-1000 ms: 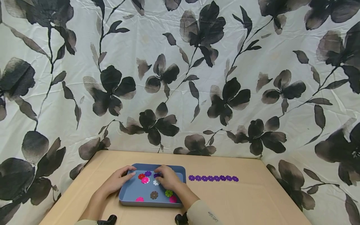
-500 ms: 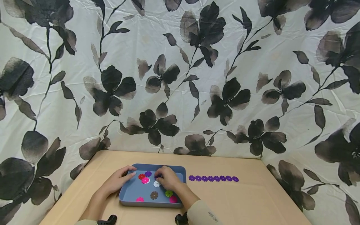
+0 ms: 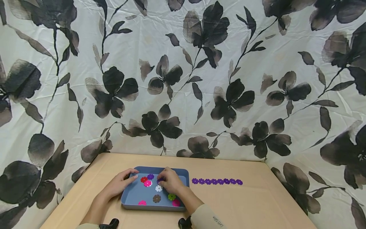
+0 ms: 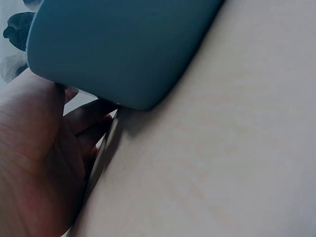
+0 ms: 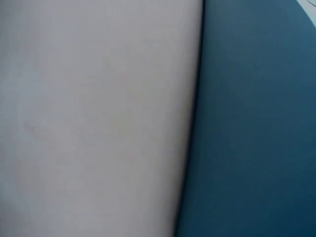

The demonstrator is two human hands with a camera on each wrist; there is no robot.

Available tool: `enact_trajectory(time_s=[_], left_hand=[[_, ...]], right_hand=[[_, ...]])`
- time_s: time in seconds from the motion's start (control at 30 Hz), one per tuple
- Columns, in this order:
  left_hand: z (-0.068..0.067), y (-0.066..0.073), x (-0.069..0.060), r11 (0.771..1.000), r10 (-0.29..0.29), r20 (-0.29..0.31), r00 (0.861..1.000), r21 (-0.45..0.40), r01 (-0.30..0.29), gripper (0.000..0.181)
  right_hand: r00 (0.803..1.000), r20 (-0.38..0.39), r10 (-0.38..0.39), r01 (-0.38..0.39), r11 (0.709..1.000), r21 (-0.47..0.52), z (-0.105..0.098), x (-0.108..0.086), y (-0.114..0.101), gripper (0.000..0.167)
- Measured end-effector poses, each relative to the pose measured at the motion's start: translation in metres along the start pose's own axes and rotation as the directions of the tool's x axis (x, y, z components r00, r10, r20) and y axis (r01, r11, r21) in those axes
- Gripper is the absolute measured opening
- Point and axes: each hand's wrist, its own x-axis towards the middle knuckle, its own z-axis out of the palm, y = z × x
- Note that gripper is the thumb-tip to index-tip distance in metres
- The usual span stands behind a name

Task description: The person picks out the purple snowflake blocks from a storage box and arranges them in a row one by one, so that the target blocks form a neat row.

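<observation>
A blue tray [image 3: 137,194] lies on the table with several flower-shaped discs in it. My left hand [image 3: 117,184] grips the tray's left rim, the thumb over the edge; in the left wrist view its fingers reach along the tray's outer side. Over the tray's far part, my right hand [image 3: 170,181] pinches a purple flower-shaped disc [image 3: 159,180], mostly covered by the fingertips. Near it lie a white disc [image 3: 158,188], a pink one [image 3: 147,183], a red one [image 3: 144,179] and another purple disc [image 3: 150,176]. The right wrist view shows only tray side and table.
Right of the tray, several purple flower-shaped discs form a straight row [image 3: 217,181] on the light wooden table [image 3: 243,203]. Brown [image 3: 156,198] and green [image 3: 171,197] discs lie in the tray's near half. A floral cloth [image 3: 200,105] hangs behind the table.
My right fingertips have closed in on the purple disc, which shows less now. The left hand, the tray and the row have stayed in place.
</observation>
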Motion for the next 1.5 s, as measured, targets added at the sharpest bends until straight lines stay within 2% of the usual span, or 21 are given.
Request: enact_trajectory(time_s=[0.27, 0.43, 0.67, 0.93, 1.2, 1.5], left_hand=[[0.000, 0.000, 0.000, 1.000, -0.005, -0.005, 1.000, -0.004, 0.005, 0.035], [0.000, 0.000, 0.000, 1.000, -0.004, -0.004, 1.000, -0.004, 0.004, 0.035], [0.000, -0.001, 0.001, 1.000, 0.000, -0.002, 1.000, 0.001, 0.000, 0.037], [0.000, -0.002, 0.003, 1.000, 0.003, 0.001, 1.000, -0.007, -0.003, 0.036], [0.001, -0.003, 0.003, 1.000, 0.008, -0.004, 1.000, -0.006, -0.008, 0.036], [0.000, -0.003, 0.002, 1.000, 0.009, -0.005, 1.000, -0.013, -0.009, 0.036]], right_hand=[[0.999, 0.025, -0.028, 0.028, 0.999, -0.019, -0.003, -0.002, -0.004, 0.014], [0.999, 0.006, -0.042, 0.042, 0.999, 0.006, -0.011, -0.007, -0.007, 0.016], [0.995, -0.078, -0.065, 0.067, 0.998, 0.017, -0.028, -0.020, -0.003, 0.020], [0.975, -0.201, -0.100, 0.114, 0.992, 0.057, -0.047, -0.034, 0.005, 0.022], [0.961, -0.271, -0.056, 0.090, 0.989, 0.117, -0.065, -0.045, 0.013, 0.023], [0.943, -0.333, -0.014, 0.069, 0.986, 0.154, -0.087, -0.056, 0.033, 0.022]])
